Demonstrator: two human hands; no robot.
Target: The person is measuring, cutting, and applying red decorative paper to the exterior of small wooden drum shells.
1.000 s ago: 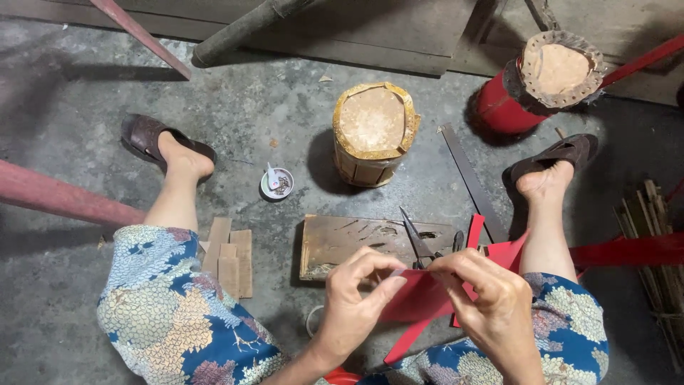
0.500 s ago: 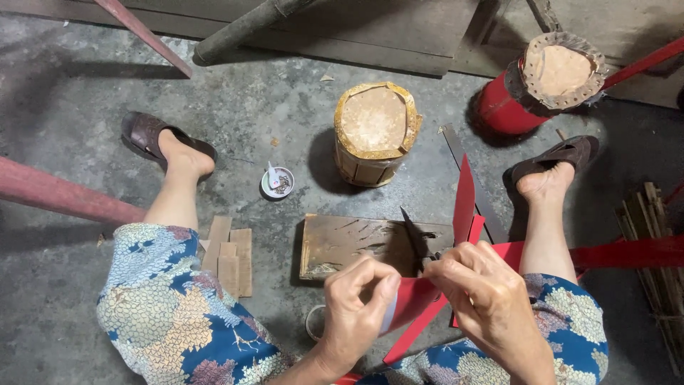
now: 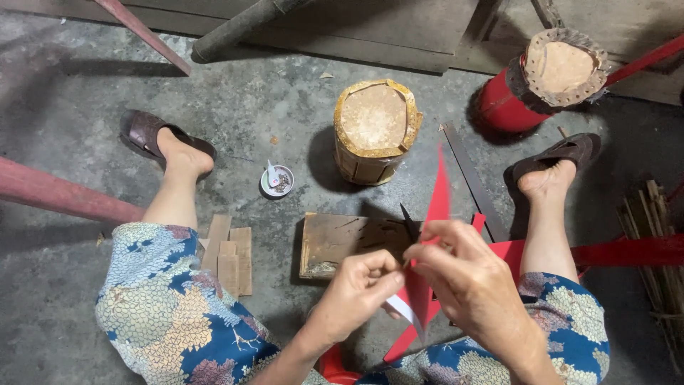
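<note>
My left hand (image 3: 356,292) and my right hand (image 3: 467,281) meet low in the middle of the head view, both pinching a red paper piece (image 3: 436,207) that stands up as a narrow pointed strip. Its white underside shows between my fingers. A thin dark blade (image 3: 410,222) sticks up by my right fingers; which hand holds it is unclear. Just beyond my hands lies a scratched wooden board (image 3: 335,242) on the concrete floor. More red paper (image 3: 514,251) lies under my right wrist.
A small gold-rimmed drum (image 3: 374,132) stands beyond the board, a red drum (image 3: 552,78) at the far right. A small dish with a spoon (image 3: 276,181), cardboard scraps (image 3: 229,253), a metal ruler (image 3: 474,182), bamboo sticks (image 3: 659,242) and red poles (image 3: 57,192) surround my legs.
The red paper was turned from lying low between my hands to standing upright as a point. My hands have drawn closer together.
</note>
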